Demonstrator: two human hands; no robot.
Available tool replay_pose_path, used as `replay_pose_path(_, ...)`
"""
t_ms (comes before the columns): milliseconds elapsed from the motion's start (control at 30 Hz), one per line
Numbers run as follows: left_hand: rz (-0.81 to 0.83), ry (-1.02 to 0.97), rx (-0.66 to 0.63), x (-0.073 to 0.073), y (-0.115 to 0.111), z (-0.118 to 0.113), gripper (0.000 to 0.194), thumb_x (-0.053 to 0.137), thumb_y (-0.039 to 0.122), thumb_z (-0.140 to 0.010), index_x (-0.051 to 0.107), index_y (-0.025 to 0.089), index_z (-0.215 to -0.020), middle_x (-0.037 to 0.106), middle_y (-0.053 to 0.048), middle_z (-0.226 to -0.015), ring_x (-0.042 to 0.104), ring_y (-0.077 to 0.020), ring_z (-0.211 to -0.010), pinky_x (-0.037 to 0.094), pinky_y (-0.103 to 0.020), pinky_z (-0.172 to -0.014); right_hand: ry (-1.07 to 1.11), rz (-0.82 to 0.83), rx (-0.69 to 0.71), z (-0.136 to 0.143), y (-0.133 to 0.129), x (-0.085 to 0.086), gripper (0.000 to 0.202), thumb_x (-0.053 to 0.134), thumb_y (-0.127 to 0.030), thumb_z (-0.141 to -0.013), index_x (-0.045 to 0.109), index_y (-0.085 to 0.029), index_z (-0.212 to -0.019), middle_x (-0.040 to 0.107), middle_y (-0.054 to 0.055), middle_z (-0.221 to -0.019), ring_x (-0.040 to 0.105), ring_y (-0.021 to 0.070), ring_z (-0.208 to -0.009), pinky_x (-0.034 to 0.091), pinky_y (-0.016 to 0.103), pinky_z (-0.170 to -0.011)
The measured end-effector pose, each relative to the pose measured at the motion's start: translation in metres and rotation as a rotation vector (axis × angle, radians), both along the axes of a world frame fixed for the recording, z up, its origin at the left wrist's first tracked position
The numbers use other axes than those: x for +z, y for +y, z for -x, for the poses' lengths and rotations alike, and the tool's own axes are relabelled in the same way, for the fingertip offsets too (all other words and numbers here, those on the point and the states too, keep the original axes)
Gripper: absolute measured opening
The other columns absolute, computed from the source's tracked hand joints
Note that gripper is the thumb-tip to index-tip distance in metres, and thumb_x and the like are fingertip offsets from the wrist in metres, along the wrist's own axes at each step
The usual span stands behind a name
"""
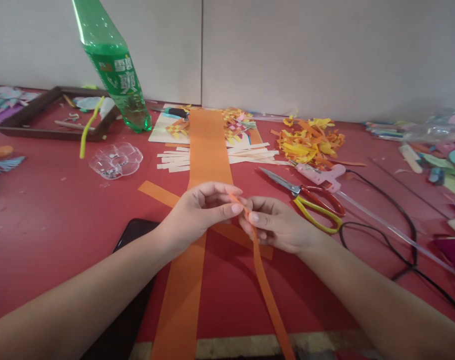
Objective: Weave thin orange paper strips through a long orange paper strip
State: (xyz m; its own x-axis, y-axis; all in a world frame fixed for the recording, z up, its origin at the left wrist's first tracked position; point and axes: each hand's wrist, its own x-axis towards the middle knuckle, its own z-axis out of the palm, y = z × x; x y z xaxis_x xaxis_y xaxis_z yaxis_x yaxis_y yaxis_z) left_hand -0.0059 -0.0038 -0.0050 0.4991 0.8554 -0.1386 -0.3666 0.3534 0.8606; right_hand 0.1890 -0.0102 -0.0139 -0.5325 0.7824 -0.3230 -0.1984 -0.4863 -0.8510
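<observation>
A narrow orange strip (265, 285) hangs from the fingers of both hands toward the table's front edge. My left hand (202, 212) pinches its upper end between thumb and fingers. Close beside it, my right hand (274, 222) pinches the same strip a little lower down. Beneath the hands lies a wide orange paper band (209, 145), running from the back of the table to the front. Another orange strip (157, 194) lies slantwise under the hands. Scissors with red and yellow handles (300, 192) rest to the right of my right hand.
A black phone (137, 231) lies under my left forearm. Behind are a green bottle (118, 82), a clear dish (116, 160), a dark frame (49, 131), white strips (176, 159) and orange-yellow scraps (310, 142). At right, a pink glue gun (321, 175) has a black cord.
</observation>
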Motion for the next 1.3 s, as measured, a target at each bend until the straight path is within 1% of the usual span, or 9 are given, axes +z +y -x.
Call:
replay_pose_path(100, 0.043, 0.040, 0.063, 0.0017, -0.0004, -0.0005, 0.049, 0.082, 0.014, -0.074, 0.061, 0.026, -0.116, 0.071, 0.001, -0.101, 0.071, -0.0114, -0.084, 0.056, -0.025, -0.081, -0.002, -0.023, -0.042, -0.0004, 0.0019, -0.0017, 0.034, 0.086, -0.040, -0.068, 0.061, -0.015, -0.068, 0.060, -0.003, -0.058, 0.037, 0.0032, -0.042, 0.022, 0.017, -0.039)
replay_pose_path(167, 0.058, 0.058, 0.081, 0.0022, -0.0005, -0.0002, 0.057, 0.083, 0.014, -0.072, 0.057, 0.027, -0.122, 0.070, 0.001, -0.103, 0.070, -0.0107, -0.084, 0.056, -0.024, -0.081, -0.024, -0.049, -0.042, -0.0004, 0.0025, -0.0022, 0.034, 0.086, -0.041, -0.067, 0.063, -0.015, -0.067, 0.062, -0.002, -0.058, 0.038, 0.0035, -0.042, 0.023, 0.017, -0.039)
replay_pose_path(400, 0.017, 0.025, 0.074, 0.0004, -0.0008, 0.0003, 0.035, 0.081, 0.017, -0.076, 0.063, 0.019, -0.106, 0.072, -0.002, -0.095, 0.069, -0.0118, -0.083, 0.056, -0.024, -0.079, -0.116, -0.066, -0.028, -0.0011, 0.0020, -0.0022, 0.034, 0.086, -0.043, -0.067, 0.067, -0.015, -0.068, 0.070, 0.003, -0.062, 0.045, 0.0048, -0.041, 0.026, 0.018, -0.038)
replay_pose_path(533, 0.025, 0.013, 0.098, -0.0001, -0.0011, -0.0005, 0.031, 0.082, 0.017, -0.075, 0.064, 0.018, -0.101, 0.071, 0.001, -0.085, 0.069, -0.0111, -0.078, 0.057, -0.024, -0.076, -0.077, -0.083, -0.040, -0.0011, 0.0023, -0.0049, 0.029, 0.086, -0.038, -0.068, 0.068, -0.015, -0.069, 0.073, 0.003, -0.065, 0.044, 0.0035, -0.040, 0.029, 0.017, -0.039)
replay_pose_path(733, 0.043, 0.041, 0.151, -0.0007, 0.0006, 0.0002, 0.028, 0.083, 0.020, -0.075, 0.065, 0.017, -0.097, 0.071, 0.000, -0.086, 0.069, -0.0116, -0.078, 0.059, -0.025, -0.073, -0.066, -0.093, -0.075, 0.0013, 0.0028, -0.0051, 0.023, 0.084, -0.034, -0.072, 0.070, -0.016, -0.074, 0.075, 0.003, -0.069, 0.043, 0.0027, -0.038, 0.030, 0.016, -0.037)
replay_pose_path(900, 0.039, 0.047, 0.172, -0.0018, 0.0026, 0.0010, 0.025, 0.082, 0.019, -0.075, 0.066, 0.017, -0.094, 0.072, 0.000, -0.088, 0.068, -0.0123, -0.085, 0.058, -0.025, -0.077, -0.102, -0.113, -0.064, 0.0029, 0.0025, -0.0011, 0.025, 0.083, -0.032, -0.074, 0.064, -0.016, -0.082, 0.076, 0.003, -0.069, 0.046, 0.0027, -0.037, 0.028, 0.015, -0.036)
replay_pose_path(1033, 0.033, 0.053, 0.171, -0.0032, 0.0028, 0.0003, 0.024, 0.082, 0.019, -0.075, 0.066, 0.017, -0.093, 0.070, 0.001, -0.086, 0.067, -0.0102, -0.082, 0.057, -0.023, -0.076, -0.113, -0.129, -0.060, 0.0033, 0.0021, -0.0012, 0.031, 0.081, -0.035, -0.076, 0.055, -0.018, -0.078, 0.076, 0.004, -0.068, 0.046, 0.0031, -0.036, 0.026, 0.014, -0.035)
replay_pose_path(1133, 0.037, 0.077, 0.173, -0.0040, 0.0026, -0.0004, 0.024, 0.082, 0.019, -0.075, 0.066, 0.017, -0.093, 0.069, 0.002, -0.085, 0.067, -0.0086, -0.078, 0.057, -0.022, -0.075, -0.130, -0.123, -0.091, 0.0040, 0.0012, -0.0013, 0.033, 0.082, -0.035, -0.074, 0.054, -0.018, -0.074, 0.071, 0.001, -0.064, 0.045, 0.0034, -0.039, 0.027, 0.014, -0.036)
replay_pose_path(1300, 0.094, 0.117, 0.138, -0.0029, 0.0025, -0.0014, 0.022, 0.081, 0.021, -0.076, 0.063, 0.017, -0.088, 0.064, 0.003, -0.081, 0.065, -0.0074, -0.071, 0.056, -0.021, -0.070, -0.089, -0.096, -0.129, 0.0036, 0.0006, -0.0013, 0.033, 0.085, -0.032, -0.071, 0.054, -0.019, -0.072, 0.052, -0.009, -0.049, 0.038, 0.0031, -0.039, 0.027, 0.013, -0.036)
